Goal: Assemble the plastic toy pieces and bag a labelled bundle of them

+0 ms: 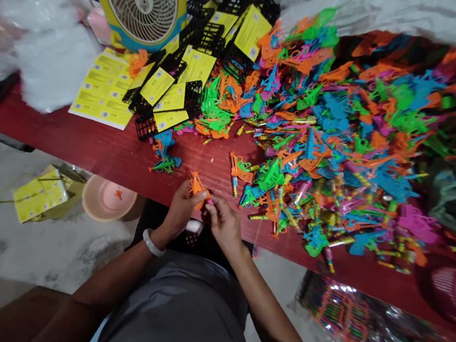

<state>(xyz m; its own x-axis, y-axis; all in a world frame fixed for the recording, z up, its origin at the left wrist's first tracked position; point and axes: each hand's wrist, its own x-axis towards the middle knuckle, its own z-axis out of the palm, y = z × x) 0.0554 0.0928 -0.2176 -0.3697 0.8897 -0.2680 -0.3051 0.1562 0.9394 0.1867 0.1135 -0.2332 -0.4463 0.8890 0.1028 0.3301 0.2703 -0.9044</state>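
Note:
Over the table's near edge, my left hand [179,209] is closed around an orange plastic toy gun [197,183]. My right hand [224,223] pinches a small pink piece [209,201] at the toy's right end; fingers partly hide where the two meet. Just beyond my left hand lie a blue toy gun [164,139] and a green and blue one [167,163]. An orange and green toy gun [239,168] rests to the right of my hands, beside a big heap of mixed plastic toy guns [333,117] and short striped tubes.
Black plastic racks [210,37] with yellow cards lie at the back, beside a fan [144,2]. Yellow printed sheets [108,86] rest on the red table [71,136]. On the floor are a pink basin [91,202] and, at right, bagged toys [344,310].

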